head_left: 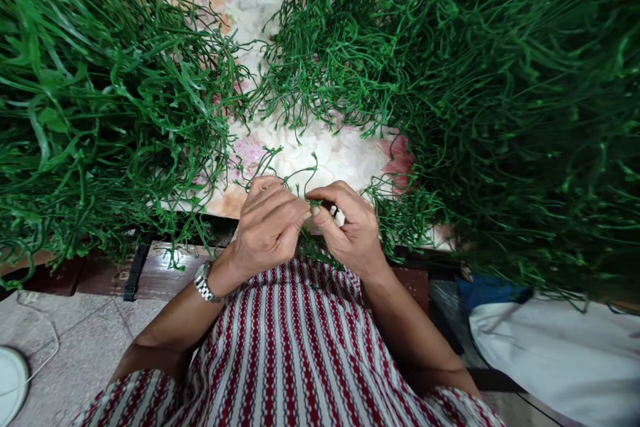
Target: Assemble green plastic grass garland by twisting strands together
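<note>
Both hands meet at the near edge of a table with a floral cover (325, 150). My left hand (267, 221), with a metal watch (203, 282) on its wrist, is closed around thin green stems of what look like artificial plants. My right hand (351, 230) pinches thumb and forefinger together, touching the left fingertips at a green stem piece. A thin curled green stem (315, 170) rises above the meeting fingers. The exact joint between the fingers is too small to make out. More green strands hang just below the hands, against the striped garment.
A large heap of long green strands (110, 107) covers the table's left side. An even larger heap (475, 80) fills the right, with a smaller clump (405, 217) beside my right hand. White cloth (560, 347) lies at lower right; a round white object (11, 383) is at lower left.
</note>
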Motion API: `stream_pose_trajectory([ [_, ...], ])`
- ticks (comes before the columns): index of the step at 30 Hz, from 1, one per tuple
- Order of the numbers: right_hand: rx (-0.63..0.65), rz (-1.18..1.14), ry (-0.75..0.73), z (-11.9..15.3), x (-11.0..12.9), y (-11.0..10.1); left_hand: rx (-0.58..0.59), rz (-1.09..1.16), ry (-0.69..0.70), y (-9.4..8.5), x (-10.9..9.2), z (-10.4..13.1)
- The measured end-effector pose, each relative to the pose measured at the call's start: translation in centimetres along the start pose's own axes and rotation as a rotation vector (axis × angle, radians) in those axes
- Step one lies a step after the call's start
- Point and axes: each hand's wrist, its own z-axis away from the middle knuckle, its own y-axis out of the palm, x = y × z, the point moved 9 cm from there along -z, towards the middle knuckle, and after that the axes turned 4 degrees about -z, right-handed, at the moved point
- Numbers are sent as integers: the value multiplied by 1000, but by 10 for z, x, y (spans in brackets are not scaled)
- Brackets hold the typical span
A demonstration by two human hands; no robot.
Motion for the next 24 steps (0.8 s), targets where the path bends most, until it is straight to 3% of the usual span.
stream_pose_trajectory([
  [4, -80, -130, -14, 5, -4, -2, 25, 133, -68, 1, 5, -3],
  [7, -113, -100, -14, 9, -6, -3, 41, 125, -97, 2, 7, -3],
  [13, -162, 222, -128, 8, 8, -7, 112, -15, -83, 4, 7, -3],
  [18, -30, 576, -209, 1, 16, 0, 218, -139, -44, 7, 5, -8],
  [20, 24, 537, -180, -2, 15, 0, 259, -150, -31, 10, 4, -9],
  [24, 67, 134, -7, -4, 2, -3, 337, -129, -29, 16, 3, -8],
])
